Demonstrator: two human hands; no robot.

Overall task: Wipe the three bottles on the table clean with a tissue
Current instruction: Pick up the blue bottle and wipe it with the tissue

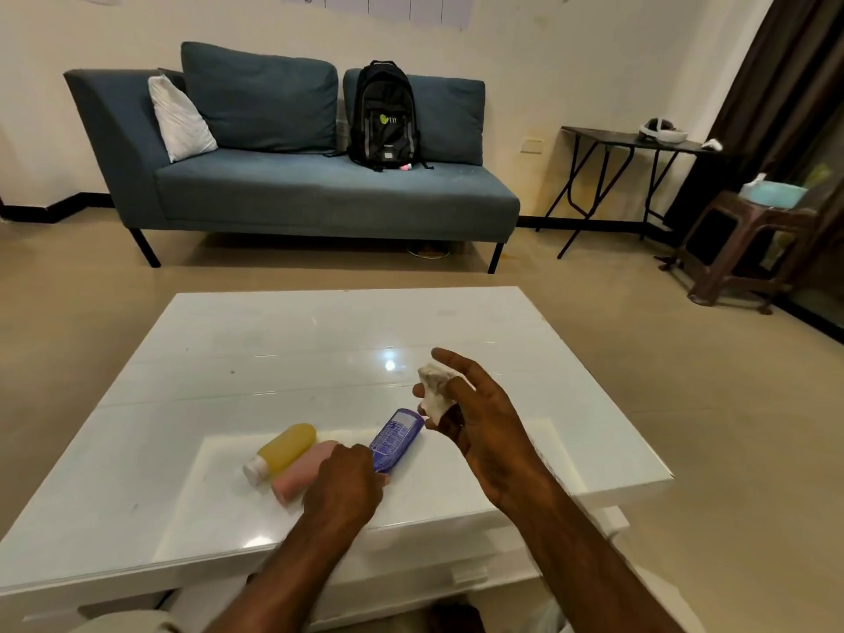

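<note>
Gripping the near end of the violet-blue plastic bottle with the printed white label, the left hand has its fingers curled round it, and the bottle slants away toward the right. Whether its far end sits on the surface or is raised a touch, I cannot tell.

Over to the right hand: it hovers above the glossy white rectangular coffee table with a crumpled white tissue pinched between thumb and fingers, the index finger stretched out above the wad. The bottom of the tissue is right at the far end of the violet-blue bottle, so close that contact cannot be made out.

Just left of the left hand lie the other two, both on their sides and pressed against each other: the translucent yellow plastic bottle with the white cap, cap pointing toward the near-left, and the pale pink plastic bottle on its near side, partly hidden behind the left knuckles.

Across the beige floor stands a blue-grey fabric sofa with a black backpack propped upright against its back cushions and a white cushion at the left end. Off to the right, a dark folding side table and a brown stool carrying a pale blue tissue box.
</note>
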